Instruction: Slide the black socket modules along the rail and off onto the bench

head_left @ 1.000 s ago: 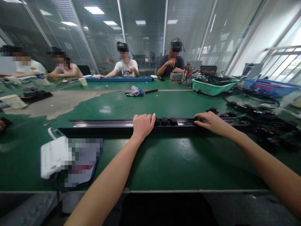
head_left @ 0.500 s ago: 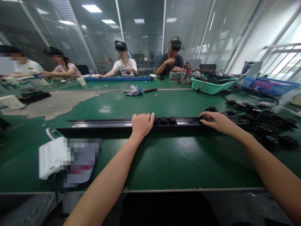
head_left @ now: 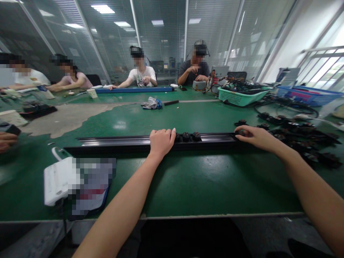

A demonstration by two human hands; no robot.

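A long black rail lies across the green table in front of me. My left hand rests on it near the middle, fingers curled over the rail. Three small black parts sit in the rail's channel just right of that hand. My right hand lies on the rail's right end, its fingertips closed on one small black part.
A heap of loose black parts and cables covers the table at right. A white device with a pixelated sheet lies front left. A green basket, a blue tray and several seated people are at the back. Another person's hand shows at far left.
My right hand has slid rightwards along the rail toward its end. My left hand has stayed put. A hand has come in at the far left edge.
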